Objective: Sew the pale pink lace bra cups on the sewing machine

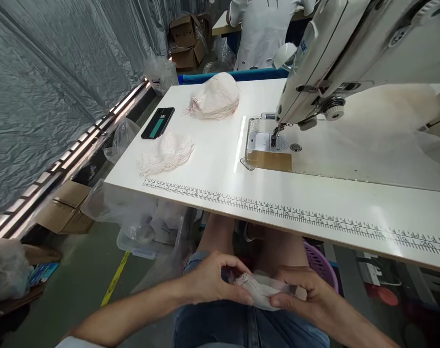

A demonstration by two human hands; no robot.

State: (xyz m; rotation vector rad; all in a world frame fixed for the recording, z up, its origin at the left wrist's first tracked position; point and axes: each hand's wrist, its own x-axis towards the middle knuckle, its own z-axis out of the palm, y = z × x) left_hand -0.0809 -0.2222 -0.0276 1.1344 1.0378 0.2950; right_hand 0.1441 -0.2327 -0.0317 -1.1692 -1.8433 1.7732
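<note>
Over my lap, below the table's front edge, a small piece of white lace-edged fabric (pixel 260 292) is stretched between my hands. My left hand (pixel 223 280) pinches its left end, where the lace trim shows. At the other end, my right hand (pixel 303 290) grips the cloth between thumb and fingers; a sheer part shows there. On the table lies a similar white lace-edged piece (pixel 167 153). Farther back sits a pile of pale pinkish fabric pieces (pixel 215 96) with loose threads along the edge.
A sewing machine (pixel 321 72) stands at the right of the white table (pixel 212 164), which has a printed ruler (pixel 242 200). A phone (pixel 158 123) lies at the left edge. Below are a clear plastic bin (pixel 143 241) and purple basket (pixel 321 266). A person in white (pixel 263 34) sits beyond.
</note>
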